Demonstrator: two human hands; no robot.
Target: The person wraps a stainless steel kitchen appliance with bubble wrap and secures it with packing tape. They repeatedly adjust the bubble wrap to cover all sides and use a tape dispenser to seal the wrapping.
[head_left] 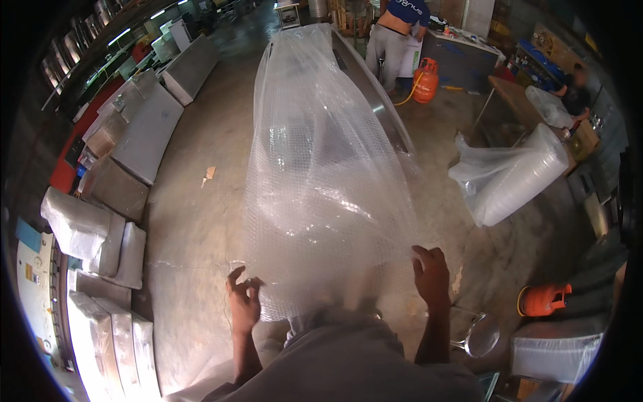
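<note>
A long sheet of clear bubble wrap (315,221) stretches from close to my body out over a long metal-looking panel or tabletop (365,90). Its far end drapes over that piece, whose right side shows uncovered. My left hand (244,301) is at the sheet's near left edge, fingers curled and thumb against the plastic. At the near right edge, my right hand (432,275) pinches the sheet between bent fingers and thumb. The wrap between both hands is spread wide and hazy, with creases running away from me.
Wrapped panels and boxes (94,228) line the left side. On the right lie a large bubble wrap roll (522,177), an orange gas cylinder (542,299) and a round-seat stool (481,335). Another orange cylinder (425,80) stands near a person (395,40); a second person (576,94) is far right.
</note>
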